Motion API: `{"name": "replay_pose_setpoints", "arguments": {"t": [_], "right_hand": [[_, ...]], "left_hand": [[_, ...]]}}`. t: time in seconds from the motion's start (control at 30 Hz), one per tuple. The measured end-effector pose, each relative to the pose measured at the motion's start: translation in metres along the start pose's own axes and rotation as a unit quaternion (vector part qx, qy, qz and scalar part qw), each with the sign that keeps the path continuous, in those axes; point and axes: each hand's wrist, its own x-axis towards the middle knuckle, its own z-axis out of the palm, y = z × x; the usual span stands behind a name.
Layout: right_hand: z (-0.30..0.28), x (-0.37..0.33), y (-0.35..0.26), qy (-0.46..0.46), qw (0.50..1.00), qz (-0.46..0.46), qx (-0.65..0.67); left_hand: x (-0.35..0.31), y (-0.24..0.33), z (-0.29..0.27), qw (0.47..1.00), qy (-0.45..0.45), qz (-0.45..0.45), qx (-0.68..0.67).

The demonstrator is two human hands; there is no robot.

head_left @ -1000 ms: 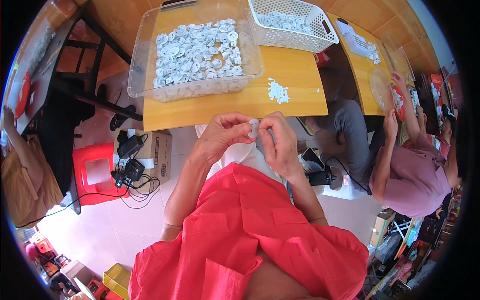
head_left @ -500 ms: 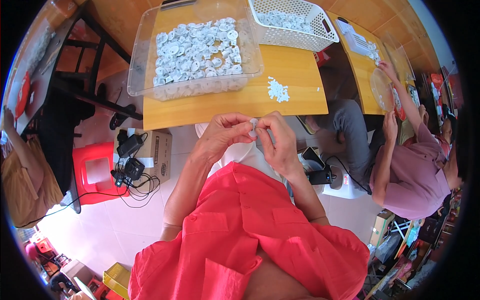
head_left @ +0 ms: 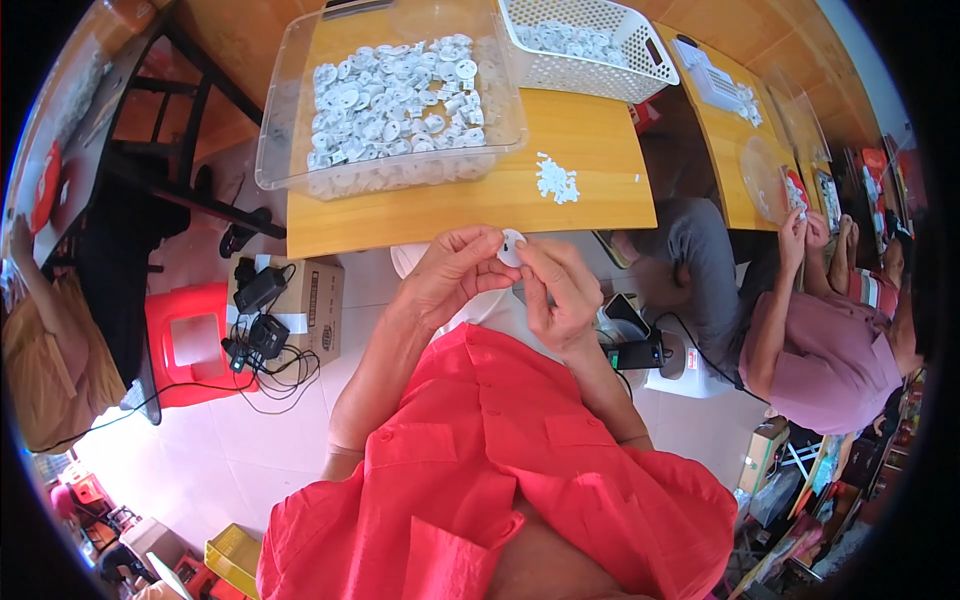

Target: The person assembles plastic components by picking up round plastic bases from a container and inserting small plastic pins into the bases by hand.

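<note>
Just in front of the table's near edge, a round white plastic part [head_left: 510,247] with a small dark hole is held between both hands. My left hand [head_left: 455,268] pinches its left side with thumb and fingers. On the other side, my right hand [head_left: 560,290] grips its edge between thumb and forefinger. A small pile of white plastic pieces [head_left: 557,181] lies on the wooden table [head_left: 600,140] beyond my right hand. Beyond my left hand, a clear plastic bin [head_left: 270,150] holds many similar white round parts [head_left: 390,105].
A white perforated basket [head_left: 600,75] with more parts stands behind the pile. At the right, a person in a mauve shirt [head_left: 820,360] works at another table [head_left: 740,170]. Left of me are a red stool [head_left: 190,340], a cardboard box [head_left: 318,310] and tangled black cables [head_left: 280,365].
The round part has turned so its flat face now shows, and both hands have shifted slightly. The person at the right has drawn an outstretched arm back, bringing both hands together.
</note>
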Motion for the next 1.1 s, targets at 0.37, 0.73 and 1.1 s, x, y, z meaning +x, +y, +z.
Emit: {"name": "replay_pose_setpoints", "arguments": {"t": [0.37,0.73,1.1], "right_hand": [[-0.005,0.007,0.014,-0.005,1.0,-0.009,0.029],[-0.009,-0.034,0.172,0.159,0.954,0.241,-0.08],[-0.005,-0.025,0.176,0.179,0.955,0.2,-0.126]], "left_hand": [[0.009,0.01,0.004,0.999,0.031,-0.002,0.03],[0.107,0.112,0.064,0.956,0.036,0.02,0.29],[0.168,0.178,0.067,0.814,0.059,0.147,0.559]]}}
